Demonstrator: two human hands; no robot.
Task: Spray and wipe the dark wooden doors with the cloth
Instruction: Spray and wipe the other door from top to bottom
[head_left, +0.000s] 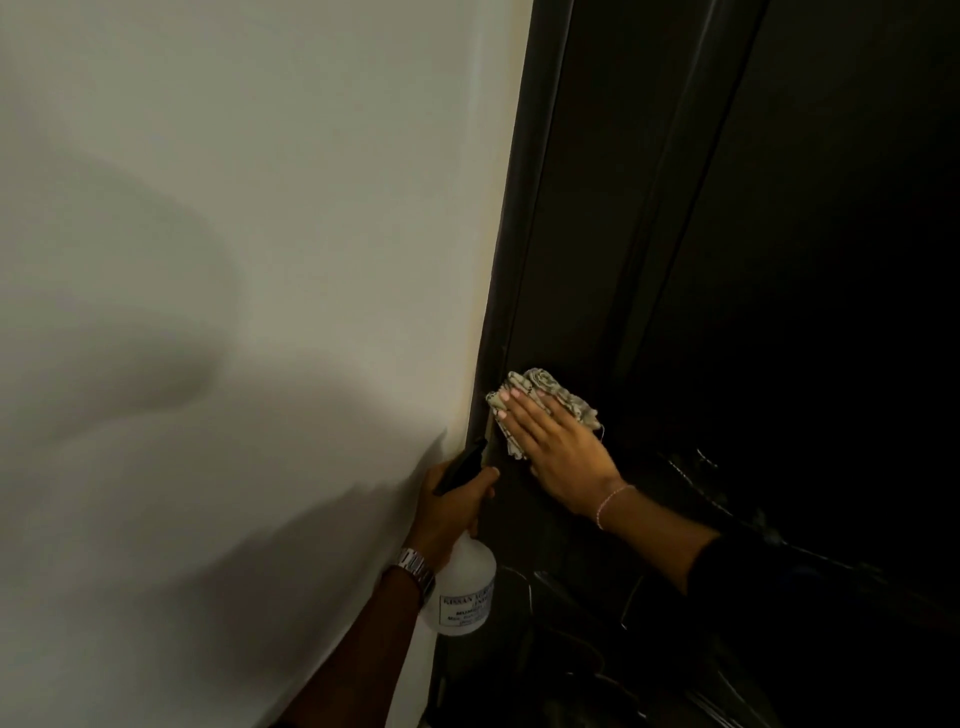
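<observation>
The dark wooden door (597, 234) and its frame fill the right half of the view. My right hand (563, 452) lies flat with fingers together, pressing a pale patterned cloth (558, 395) against the door's left edge by the frame. My left hand (452, 506) grips the neck of a white spray bottle (465, 590) with a black trigger head (462, 465), held just left of and below the cloth, close to the frame. A metal watch sits on my left wrist, a thin bracelet on my right.
A plain cream wall (234, 260) covers the left half, with my shadow across it. A second dark door panel (831, 260) stands further right. The dim lower right shows a dark marbled floor (727, 519).
</observation>
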